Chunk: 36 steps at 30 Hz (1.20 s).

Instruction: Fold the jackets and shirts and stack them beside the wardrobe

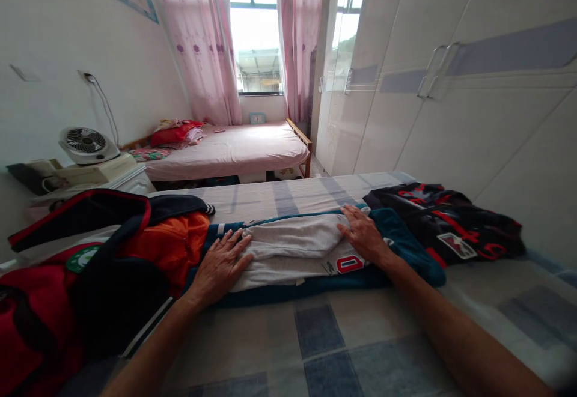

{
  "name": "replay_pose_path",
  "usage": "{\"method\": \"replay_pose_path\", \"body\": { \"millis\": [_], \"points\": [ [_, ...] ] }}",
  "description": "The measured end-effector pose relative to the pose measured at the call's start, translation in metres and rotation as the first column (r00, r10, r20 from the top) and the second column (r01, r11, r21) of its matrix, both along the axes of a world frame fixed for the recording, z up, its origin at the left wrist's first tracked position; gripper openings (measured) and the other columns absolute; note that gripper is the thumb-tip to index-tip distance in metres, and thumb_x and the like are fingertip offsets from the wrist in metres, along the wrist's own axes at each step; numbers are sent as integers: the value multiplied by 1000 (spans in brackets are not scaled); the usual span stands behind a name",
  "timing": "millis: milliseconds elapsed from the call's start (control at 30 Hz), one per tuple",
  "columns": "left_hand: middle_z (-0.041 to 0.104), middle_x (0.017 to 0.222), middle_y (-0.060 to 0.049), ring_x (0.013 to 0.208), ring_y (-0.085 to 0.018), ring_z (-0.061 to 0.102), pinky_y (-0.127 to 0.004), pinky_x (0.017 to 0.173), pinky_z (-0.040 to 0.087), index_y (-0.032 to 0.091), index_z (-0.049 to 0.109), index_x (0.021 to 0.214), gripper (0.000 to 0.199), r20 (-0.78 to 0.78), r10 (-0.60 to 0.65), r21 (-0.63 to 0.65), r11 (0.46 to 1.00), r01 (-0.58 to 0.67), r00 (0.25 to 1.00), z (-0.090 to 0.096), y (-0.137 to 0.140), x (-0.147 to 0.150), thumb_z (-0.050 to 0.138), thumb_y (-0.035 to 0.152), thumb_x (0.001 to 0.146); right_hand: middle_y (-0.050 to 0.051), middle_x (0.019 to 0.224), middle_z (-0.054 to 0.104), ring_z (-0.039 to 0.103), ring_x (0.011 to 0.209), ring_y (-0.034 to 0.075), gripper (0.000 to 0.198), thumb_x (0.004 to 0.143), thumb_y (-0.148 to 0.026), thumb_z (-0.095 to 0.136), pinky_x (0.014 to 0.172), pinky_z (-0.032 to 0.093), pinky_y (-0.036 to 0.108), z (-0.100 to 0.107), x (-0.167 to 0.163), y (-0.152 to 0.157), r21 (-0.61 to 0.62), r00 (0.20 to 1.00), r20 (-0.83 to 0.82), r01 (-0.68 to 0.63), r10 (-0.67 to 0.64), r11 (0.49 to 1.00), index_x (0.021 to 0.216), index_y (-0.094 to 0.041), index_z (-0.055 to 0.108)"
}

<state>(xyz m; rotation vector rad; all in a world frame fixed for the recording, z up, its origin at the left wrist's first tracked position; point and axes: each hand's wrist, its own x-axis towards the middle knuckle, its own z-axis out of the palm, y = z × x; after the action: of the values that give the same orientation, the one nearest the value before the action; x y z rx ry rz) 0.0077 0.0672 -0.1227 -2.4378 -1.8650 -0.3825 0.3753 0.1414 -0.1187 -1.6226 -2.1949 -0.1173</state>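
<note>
A grey and teal garment lies on the bed in front of me, its grey part folded inward over the teal. A red and navy "0" shows on the grey cloth near its right end. My left hand rests flat on the left end of the garment, fingers spread. On the right end lies my right hand, palm down with its fingers stretched out. Neither hand grips the cloth; both press on it from above.
To the left is a heap of clothes with an orange garment and a red one. A black and red garment lies on the right. Beyond the checked bed are a fan, a pink bed and a white wardrobe.
</note>
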Motion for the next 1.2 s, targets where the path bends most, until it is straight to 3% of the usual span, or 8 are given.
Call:
{"method": "replay_pose_path", "body": {
  "millis": [167,367,500,600,667,833,1033,1200],
  "points": [
    [44,143,-12,136,-26,33,-47,110,30,17,53,127,48,133,-8,121,993,-8,991,19,-6,9,32,43,93,17,127,55,49,120,28,51,89,-42,37,101,39,43,11,71,-58,167,938,-179,327,-297,930,125,-10,53],
    [38,147,-11,139,-23,25,-45,113,25,18,48,133,49,214,-205,56,979,198,955,42,-15,77,32,43,93,15,99,66,62,95,32,43,75,-48,52,88,48,47,-4,130,-103,-213,734,-373,527,-567,823,98,-15,64],
    [34,149,-14,140,-26,23,-46,113,23,17,47,134,50,242,-293,-21,952,307,925,41,-9,124,37,43,92,9,85,70,67,80,26,25,67,-38,67,70,57,39,4,126,-113,-578,331,-695,270,-638,770,84,-19,65],
    [32,149,-15,140,-26,23,-44,113,23,16,43,137,53,272,-299,-52,944,325,914,30,0,148,35,45,92,7,94,71,67,86,23,24,65,-22,70,68,59,33,11,117,-118,-587,-18,-809,-45,-588,809,88,-18,65],
    [33,149,-16,140,-27,23,-43,113,23,15,42,137,55,283,-279,-65,949,309,918,19,4,158,36,45,92,5,97,71,68,89,22,29,65,-17,69,72,60,31,12,111,-120,-556,-151,-809,-118,-568,823,93,-19,64],
    [34,149,-16,139,-28,25,-44,114,19,15,39,139,58,299,-246,-83,956,282,922,-4,6,167,45,43,89,2,101,71,67,95,21,34,69,-18,68,79,59,32,16,98,-116,-551,-212,-790,-164,-575,818,102,-24,62],
    [38,147,-14,137,-26,31,-42,113,22,17,42,136,55,373,-213,-111,956,271,903,1,9,165,35,48,91,-1,96,72,69,83,19,23,77,-19,60,72,62,37,17,86,-105,-522,-354,-749,-204,-560,828,98,-28,61],
    [39,146,-13,136,-25,32,-41,112,24,17,44,135,56,485,-175,-117,958,262,857,4,12,169,32,50,91,-6,72,70,67,62,13,22,70,-8,62,56,60,27,8,87,-85,-543,-249,-778,-195,-577,817,81,-27,59]
  ]
}}
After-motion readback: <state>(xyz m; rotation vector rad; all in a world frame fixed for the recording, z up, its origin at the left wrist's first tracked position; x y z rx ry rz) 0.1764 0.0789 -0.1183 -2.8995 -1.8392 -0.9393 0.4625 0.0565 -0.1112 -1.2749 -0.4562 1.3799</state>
